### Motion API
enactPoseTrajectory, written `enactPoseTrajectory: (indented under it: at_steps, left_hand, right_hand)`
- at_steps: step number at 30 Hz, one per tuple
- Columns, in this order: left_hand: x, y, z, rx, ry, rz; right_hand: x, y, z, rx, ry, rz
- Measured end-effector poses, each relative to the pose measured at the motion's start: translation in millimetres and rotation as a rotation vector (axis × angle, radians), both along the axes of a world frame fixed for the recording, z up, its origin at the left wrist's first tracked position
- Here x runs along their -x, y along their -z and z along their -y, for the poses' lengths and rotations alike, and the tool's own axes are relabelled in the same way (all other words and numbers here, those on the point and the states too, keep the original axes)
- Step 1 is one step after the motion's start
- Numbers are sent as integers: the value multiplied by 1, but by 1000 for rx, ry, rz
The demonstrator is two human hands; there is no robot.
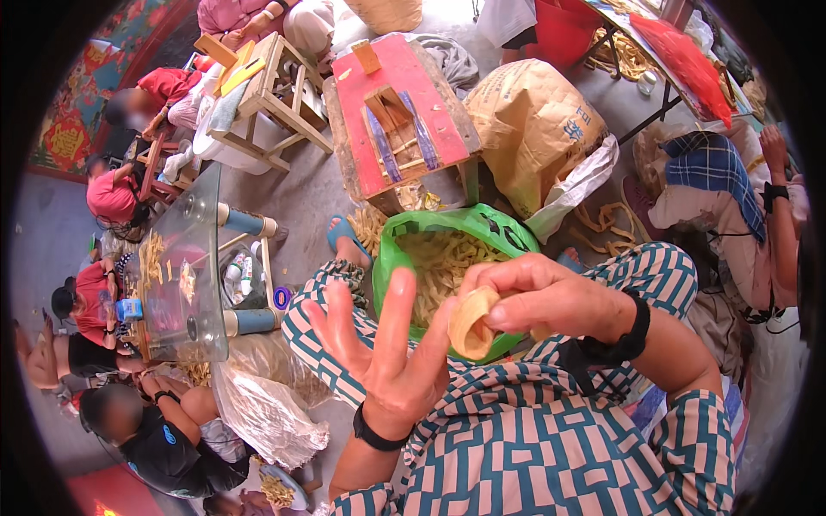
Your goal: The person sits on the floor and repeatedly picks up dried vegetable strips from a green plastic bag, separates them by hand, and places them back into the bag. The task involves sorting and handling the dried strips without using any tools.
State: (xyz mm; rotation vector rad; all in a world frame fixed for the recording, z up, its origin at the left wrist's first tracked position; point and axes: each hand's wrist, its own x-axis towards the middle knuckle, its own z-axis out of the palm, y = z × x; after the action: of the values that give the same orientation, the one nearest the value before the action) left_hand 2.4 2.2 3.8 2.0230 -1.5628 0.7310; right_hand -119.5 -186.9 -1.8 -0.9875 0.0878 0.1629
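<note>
My right hand (548, 300) pinches a rolled pale-yellow strip (473, 326) between thumb and fingers. Beside it, my left hand (393, 355) has its fingers spread; its thumb side meets the roll's left edge, and whether it presses on it I cannot tell. Under both hands, between my knees, an open green plastic bag (393, 258) holds many yellowish strips (439, 277). Beyond the bag a red-topped wooden bench (413, 64) carries a wooden block device (389, 109) with purple bands at its sides.
A large brown paper sack (529, 122) stands right of the bench. At left are a glass-topped table (193, 271) and a crumpled clear plastic bag (271, 413). Several seated people are around, one close at the right. More strips (610, 229) lie on the floor.
</note>
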Motion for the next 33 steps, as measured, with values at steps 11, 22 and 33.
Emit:
enactPoseTrajectory:
  at_steps: [11,22,33]
  left_hand:
    - [4,-6,-3,-189,154,-307]
    - [-12,13,-4,62,105,-1807]
    - [-30,34,-16,386,140,-1946]
  right_hand:
    - [-1,14,-9,130,252,42]
    - [12,5,0,779,195,123]
    - [23,12,7,1258,151,234]
